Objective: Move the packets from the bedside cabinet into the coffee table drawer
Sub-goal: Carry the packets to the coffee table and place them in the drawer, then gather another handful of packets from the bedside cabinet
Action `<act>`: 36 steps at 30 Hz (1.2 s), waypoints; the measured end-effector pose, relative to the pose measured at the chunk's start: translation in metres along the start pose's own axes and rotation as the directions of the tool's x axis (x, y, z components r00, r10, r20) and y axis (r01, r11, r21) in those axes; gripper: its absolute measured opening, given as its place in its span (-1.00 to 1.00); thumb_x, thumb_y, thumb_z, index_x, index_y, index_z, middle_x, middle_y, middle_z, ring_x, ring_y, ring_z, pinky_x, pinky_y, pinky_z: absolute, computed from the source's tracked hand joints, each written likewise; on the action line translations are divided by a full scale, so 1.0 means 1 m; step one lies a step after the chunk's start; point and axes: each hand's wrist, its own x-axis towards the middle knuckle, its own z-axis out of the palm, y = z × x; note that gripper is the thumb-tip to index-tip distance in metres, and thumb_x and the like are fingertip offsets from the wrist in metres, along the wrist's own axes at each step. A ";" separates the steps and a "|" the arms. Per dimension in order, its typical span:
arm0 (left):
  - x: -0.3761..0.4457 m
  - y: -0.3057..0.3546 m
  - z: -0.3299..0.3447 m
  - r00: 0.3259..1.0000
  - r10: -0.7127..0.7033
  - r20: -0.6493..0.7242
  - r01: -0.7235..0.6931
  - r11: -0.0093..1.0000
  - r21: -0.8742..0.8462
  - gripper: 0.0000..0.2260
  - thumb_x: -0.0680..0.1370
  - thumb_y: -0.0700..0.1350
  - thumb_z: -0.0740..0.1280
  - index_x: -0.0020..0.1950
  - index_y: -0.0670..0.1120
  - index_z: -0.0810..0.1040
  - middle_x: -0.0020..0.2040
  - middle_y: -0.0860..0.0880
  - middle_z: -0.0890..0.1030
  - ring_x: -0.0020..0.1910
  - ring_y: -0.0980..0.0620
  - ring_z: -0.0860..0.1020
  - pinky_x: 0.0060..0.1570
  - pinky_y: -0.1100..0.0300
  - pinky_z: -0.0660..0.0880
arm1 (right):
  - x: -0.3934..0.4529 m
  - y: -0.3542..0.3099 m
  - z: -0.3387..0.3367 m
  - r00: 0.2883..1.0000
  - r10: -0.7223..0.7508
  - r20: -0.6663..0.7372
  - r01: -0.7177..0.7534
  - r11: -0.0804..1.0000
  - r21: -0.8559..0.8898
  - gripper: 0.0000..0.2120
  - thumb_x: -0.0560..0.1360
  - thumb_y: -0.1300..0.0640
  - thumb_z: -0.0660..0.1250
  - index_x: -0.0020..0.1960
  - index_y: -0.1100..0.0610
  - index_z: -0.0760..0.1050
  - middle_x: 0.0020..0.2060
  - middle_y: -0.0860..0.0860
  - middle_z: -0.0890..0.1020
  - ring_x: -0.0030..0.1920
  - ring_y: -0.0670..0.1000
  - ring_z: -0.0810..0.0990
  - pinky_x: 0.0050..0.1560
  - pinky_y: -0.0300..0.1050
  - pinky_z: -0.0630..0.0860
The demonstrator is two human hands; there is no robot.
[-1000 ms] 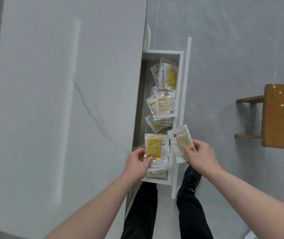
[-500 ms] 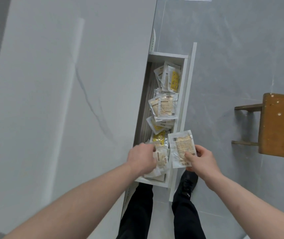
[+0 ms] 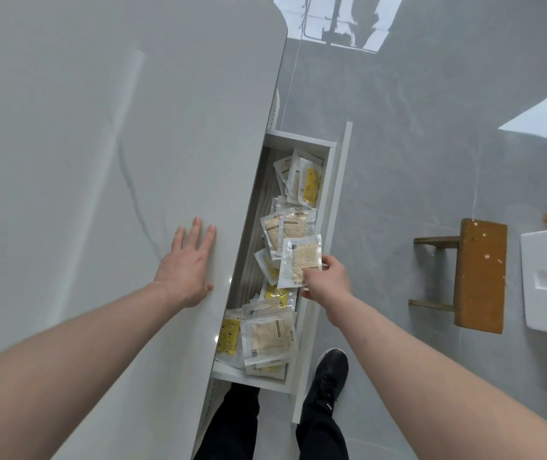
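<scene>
The right hand [image 3: 326,283] pinches one clear packet [image 3: 300,262] by its near edge, holding it above the open drawer [image 3: 330,180] beside the drawer's front panel. The left hand [image 3: 188,265] lies flat, fingers spread, on the coffee table top [image 3: 99,161] near its drawer-side edge. Loose packets [image 3: 268,336] fill the drawer; the tabletop hides its inner side, and their print is unreadable.

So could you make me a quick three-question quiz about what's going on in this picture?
1. True or false: the left hand holds a packet.
2. Which hand grips the packet over the open drawer? A left, B right.
3. Fill in: the wooden stool stands on the ____.

Key: 1 false, it lies flat on the table top; 2 B, the right hand; 3 floor.
</scene>
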 end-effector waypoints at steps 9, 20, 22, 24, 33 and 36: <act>0.001 0.001 0.004 1.000 0.006 -0.003 -0.006 1.000 -0.022 0.04 0.58 -0.03 0.47 0.65 0.06 -0.37 0.65 0.02 -0.40 0.66 -0.19 -0.26 0.50 -0.12 0.33 | -0.004 0.010 0.017 0.985 -0.163 -0.065 0.116 0.882 -0.456 -0.33 0.60 0.06 0.40 0.62 -0.03 0.17 0.47 -0.04 0.40 0.41 0.07 0.49 0.42 0.13 0.47; -0.024 0.008 -0.013 0.990 0.031 0.141 -0.037 0.998 0.040 -0.17 0.57 -0.15 0.36 0.70 0.03 -0.08 0.70 -0.01 -0.13 0.63 -0.17 0.14 0.43 -0.04 0.44 | -0.093 0.076 -0.009 0.979 -0.010 0.205 0.183 0.500 -0.846 -0.24 0.57 0.22 0.26 0.69 -0.04 0.06 0.68 -0.10 -0.09 0.41 0.07 0.51 0.22 -0.11 0.52; -0.050 0.013 -0.022 0.967 0.075 0.242 -0.086 0.996 0.032 -0.29 0.55 -0.05 0.33 0.67 0.04 0.13 0.67 0.00 0.15 0.55 -0.11 0.31 0.43 0.00 0.42 | -0.114 0.064 -0.024 0.976 -0.012 0.217 0.198 0.468 -0.861 -0.26 0.57 0.22 0.24 0.68 -0.05 0.08 0.69 -0.08 -0.09 0.42 0.08 0.51 0.22 -0.11 0.51; -0.088 0.020 -0.027 0.954 0.102 0.281 -0.107 0.994 0.002 -0.33 0.57 -0.01 0.31 0.66 0.05 0.17 0.64 0.00 0.23 0.57 -0.09 0.28 0.45 -0.01 0.38 | -0.138 0.049 -0.039 0.970 -0.030 0.241 0.229 0.441 -0.868 -0.27 0.57 0.24 0.22 0.68 -0.04 0.09 0.69 -0.06 -0.09 0.42 0.10 0.50 0.22 -0.09 0.51; -0.300 0.031 -0.026 0.996 0.047 0.069 -0.040 0.995 -0.092 -0.36 0.64 0.00 0.22 0.69 0.02 0.06 0.70 -0.09 -0.10 0.67 -0.16 -0.05 0.64 -0.03 0.00 | -0.268 0.021 -0.093 0.929 -0.119 0.350 0.369 0.249 -0.895 -0.29 0.59 0.15 0.28 0.68 0.05 0.09 0.69 0.06 -0.04 0.64 0.21 0.09 0.59 0.11 0.22; -0.368 0.030 -0.028 0.998 0.023 0.052 -0.018 0.995 -0.098 -0.37 0.66 0.01 0.19 0.69 0.02 0.04 0.70 -0.09 -0.14 0.67 -0.17 -0.11 0.64 -0.08 -0.06 | -0.317 0.029 -0.100 0.918 -0.095 0.385 0.395 0.132 -0.909 -0.30 0.61 0.13 0.28 0.68 0.06 0.09 0.69 0.08 -0.05 0.66 0.24 -0.03 0.61 0.20 0.17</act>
